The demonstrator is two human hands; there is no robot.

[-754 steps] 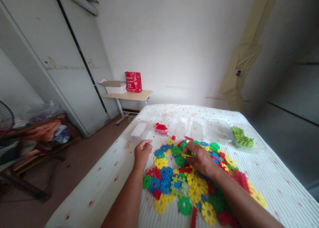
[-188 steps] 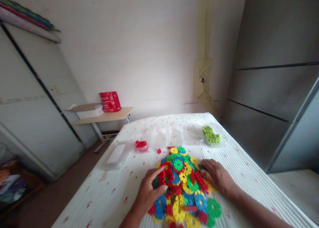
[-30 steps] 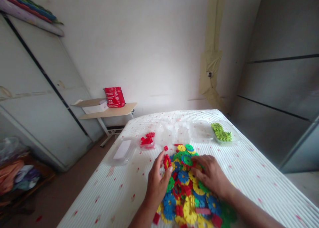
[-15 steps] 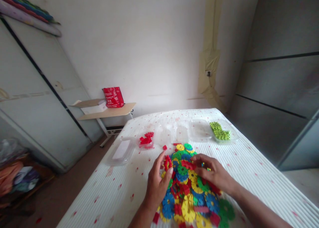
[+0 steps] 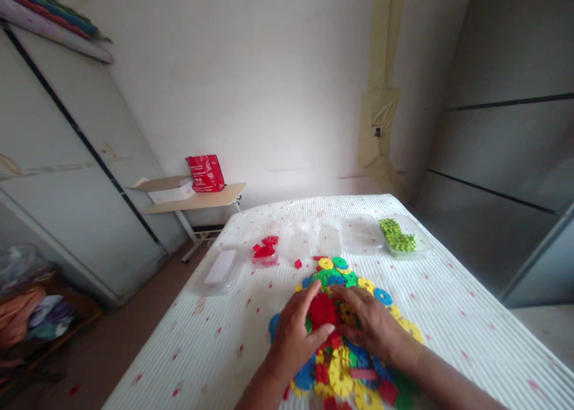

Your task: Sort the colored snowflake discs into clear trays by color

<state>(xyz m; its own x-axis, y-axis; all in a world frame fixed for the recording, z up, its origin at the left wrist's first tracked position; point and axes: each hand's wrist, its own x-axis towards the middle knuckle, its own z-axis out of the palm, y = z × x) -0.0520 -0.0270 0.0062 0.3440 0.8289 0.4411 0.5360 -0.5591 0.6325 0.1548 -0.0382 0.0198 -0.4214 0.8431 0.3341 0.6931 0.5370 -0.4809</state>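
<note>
My left hand (image 5: 298, 326) and my right hand (image 5: 374, 323) are close together over a pile of plastic building pieces. Between their fingertips is a cluster of red interlocking pieces (image 5: 323, 310), gripped from both sides. It is blurred, so I cannot tell how many pieces it has or whether they are joined. Below and around lie notched discs in several colours, such as a yellow disc (image 5: 341, 371), a blue disc (image 5: 382, 296) and a green disc (image 5: 339, 262). Red blocks (image 5: 321, 373) lie among them. My hands hide part of the pile.
Clear tubs line the table's far side: one with red pieces (image 5: 266, 248), one with light-green pieces (image 5: 397, 235), and a bare clear tub (image 5: 362, 233). A clear lidded box (image 5: 221, 269) sits left. One red block (image 5: 298, 264) lies apart, beyond the pile.
My hands have come together over the middle of the pile, the left moving right and the right moving left. The red pieces that each held now meet between them.
</note>
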